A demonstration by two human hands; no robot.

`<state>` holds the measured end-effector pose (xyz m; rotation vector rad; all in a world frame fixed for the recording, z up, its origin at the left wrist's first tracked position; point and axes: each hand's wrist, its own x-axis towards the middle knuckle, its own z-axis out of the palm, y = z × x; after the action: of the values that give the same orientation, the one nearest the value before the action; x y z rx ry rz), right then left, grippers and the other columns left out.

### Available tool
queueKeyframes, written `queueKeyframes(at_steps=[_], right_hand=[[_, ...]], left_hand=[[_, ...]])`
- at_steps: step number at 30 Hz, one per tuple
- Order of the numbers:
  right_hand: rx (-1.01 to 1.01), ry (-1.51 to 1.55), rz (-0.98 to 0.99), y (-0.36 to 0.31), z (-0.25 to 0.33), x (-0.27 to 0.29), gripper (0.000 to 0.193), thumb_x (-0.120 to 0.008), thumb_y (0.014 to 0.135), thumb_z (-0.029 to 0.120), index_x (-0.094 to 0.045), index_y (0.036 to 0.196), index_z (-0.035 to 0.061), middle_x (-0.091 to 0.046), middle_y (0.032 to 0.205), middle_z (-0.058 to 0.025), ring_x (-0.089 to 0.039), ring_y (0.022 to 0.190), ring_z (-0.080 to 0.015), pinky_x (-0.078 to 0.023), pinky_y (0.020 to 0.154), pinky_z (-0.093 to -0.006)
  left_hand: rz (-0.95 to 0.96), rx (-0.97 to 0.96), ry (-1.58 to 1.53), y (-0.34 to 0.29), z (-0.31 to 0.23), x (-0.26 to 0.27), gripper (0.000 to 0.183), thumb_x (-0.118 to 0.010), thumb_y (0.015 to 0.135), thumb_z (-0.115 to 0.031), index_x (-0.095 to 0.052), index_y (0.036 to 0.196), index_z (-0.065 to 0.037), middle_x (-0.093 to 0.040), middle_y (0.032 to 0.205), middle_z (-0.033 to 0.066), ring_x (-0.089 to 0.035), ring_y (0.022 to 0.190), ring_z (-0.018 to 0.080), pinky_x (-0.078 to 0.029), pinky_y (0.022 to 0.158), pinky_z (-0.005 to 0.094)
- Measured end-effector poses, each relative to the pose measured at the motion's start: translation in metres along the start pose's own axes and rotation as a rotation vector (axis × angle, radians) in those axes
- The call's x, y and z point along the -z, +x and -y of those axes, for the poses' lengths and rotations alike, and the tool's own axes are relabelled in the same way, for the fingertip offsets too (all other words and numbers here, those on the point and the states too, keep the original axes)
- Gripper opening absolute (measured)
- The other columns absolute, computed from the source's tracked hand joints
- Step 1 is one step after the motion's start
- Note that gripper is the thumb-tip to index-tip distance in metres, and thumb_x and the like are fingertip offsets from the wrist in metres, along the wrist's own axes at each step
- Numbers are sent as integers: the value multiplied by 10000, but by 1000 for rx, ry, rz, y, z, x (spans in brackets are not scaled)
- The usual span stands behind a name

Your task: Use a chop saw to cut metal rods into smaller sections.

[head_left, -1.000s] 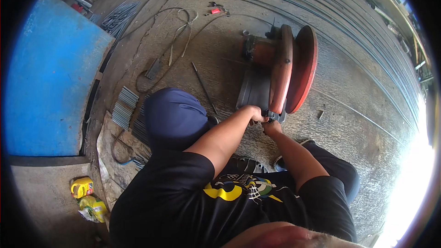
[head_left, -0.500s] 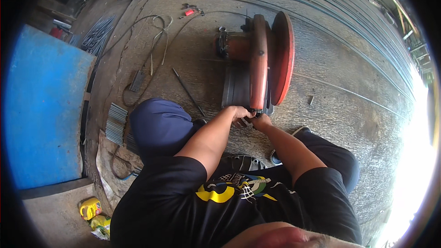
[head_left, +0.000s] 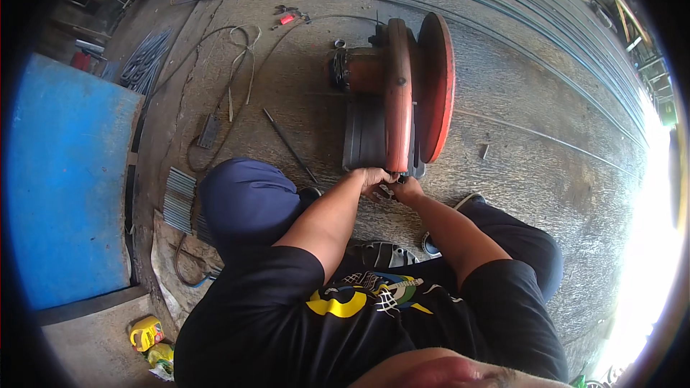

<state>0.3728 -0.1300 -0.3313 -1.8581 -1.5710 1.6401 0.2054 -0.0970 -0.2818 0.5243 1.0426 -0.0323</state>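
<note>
Two bare hands meet at the near tip of a red machine point(head_left: 397, 93), which lies at twelve o'clock from them on the rough floor point(head_left: 532, 201). The left hand point(head_left: 374, 179) comes in from seven with its fingers bent, the thumb side against a small dark fitting point(head_left: 400, 179) at the end of the machine's curved casing; the right hand point(head_left: 408, 191) comes in from five, curled close below that fitting, touching or nearly touching the left. Whether either one really pinches the part I cannot tell, since the fingertips overlap and show too small. The machine's broad red disc point(head_left: 436, 90) stands on edge between twelve and one, its dark base point(head_left: 366, 136) sits at eleven, and the motor end point(head_left: 352, 70) is also toward eleven, farther off. A dark rod point(head_left: 289, 145) lies at ten, apart from the base, with a grey box on a cable point(head_left: 208, 131) beyond it. Farther out at eleven, a small red item point(head_left: 287, 19) rests beside dark tools. Long metal bars point(head_left: 503, 14) sweep past at one. At nine, beyond the person's raised left knee point(head_left: 248, 190), are short cut bars point(head_left: 180, 194), then a blue panel point(head_left: 72, 179); a yellow container point(head_left: 147, 333) sits at eight.
</note>
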Motion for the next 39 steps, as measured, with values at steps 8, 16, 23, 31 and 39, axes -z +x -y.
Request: queueKeyframes(at_steps=[8,16,23,31,39], right_hand=[[20,153,39,-9,8,7,432,-710,796,383,-661,953,-16,-660,754,-111,-656,659,-198,-498,556,-321],[-206,-369,356,-34,70,54,648,-684,724,583,-653,958,-20,-667,764,-136,-670,606,-220,-579,566,-331],[-265,-308,352,-28,68,54,636,-621,768,606,-643,911,-14,-631,723,-132,-647,576,-239,-548,522,-353],[-180,-273,401,-29,73,56,609,-576,803,588,-640,949,1,-637,783,-124,-651,610,-232,-561,554,-357],[-148,-276,405,-27,68,55,540,-566,818,553,-650,1037,66,-634,777,-123,-658,627,-229,-578,570,-377]], left_hand=[[42,-55,-66,15,12,6,475,-694,796,-489,-561,1085,-137,-560,997,25,-573,821,187,-486,700,373],[55,-81,-48,21,22,7,458,-679,812,-475,-548,1107,-149,-553,982,20,-576,774,181,-486,658,347],[-39,-74,30,24,23,5,485,-642,848,-434,-497,1232,-176,-554,1045,3,-581,723,160,-477,577,311],[-64,-164,-95,19,35,-3,386,-575,917,-294,-458,1275,-210,-535,1228,-20,-625,875,217,-525,700,373],[-109,-233,-123,27,45,-5,336,-632,861,-291,-550,1167,-179,-589,1048,-6,-572,728,166,-487,620,362]])
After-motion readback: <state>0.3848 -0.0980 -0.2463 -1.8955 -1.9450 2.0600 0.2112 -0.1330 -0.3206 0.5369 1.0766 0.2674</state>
